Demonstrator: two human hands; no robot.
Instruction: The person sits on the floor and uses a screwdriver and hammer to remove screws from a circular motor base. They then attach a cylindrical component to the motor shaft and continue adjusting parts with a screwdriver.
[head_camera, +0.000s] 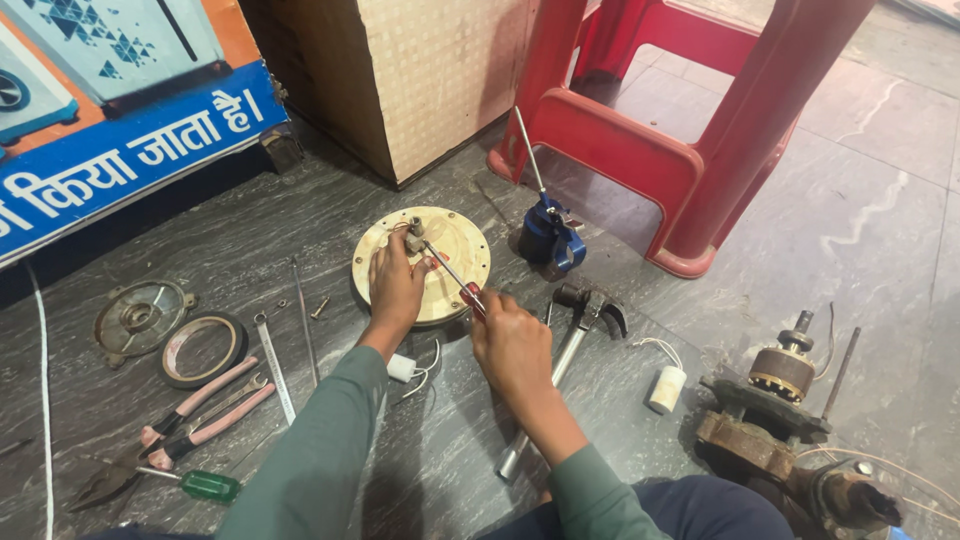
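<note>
**Two hands work a screwdriver on a round cover on the floor**

The left hand (397, 285) rests on a cream-coloured round cover (462, 245) that lies flat on the dark stone floor (300, 220), with its fingers curled around a small metal fitting (413, 236) near the middle of the cover. The right hand (512, 343) is clenched around the red handle of a screwdriver (452, 272), whose thin shaft slants up and to the left so that its tip meets the fitting beside the left fingers. Both arms wear green sleeves.

Just below the left wrist lies a small white capacitor (401, 368) with short wires. A hammer (570, 340) with a metal handle lies under the right forearm, its dark head just right of the cover. Beyond the cover stands a blue tool (549, 236) with a thin rod rising from it, close to the leg of a red plastic stool (690, 150).

To the left of the person lie a grey round metal plate (138, 317), a dark ring (203, 347), pink-handled pliers (190, 415), a green-handled screwdriver (195, 484), a flat spanner (275, 370) and a thin rod (305, 315). To the right sit a second white capacitor (666, 388) and a rusty motor assembly (775, 410) with a copper-wound core. A cardboard box (420, 80) and a blue and orange signboard (120, 120) stand at the far side.
</note>
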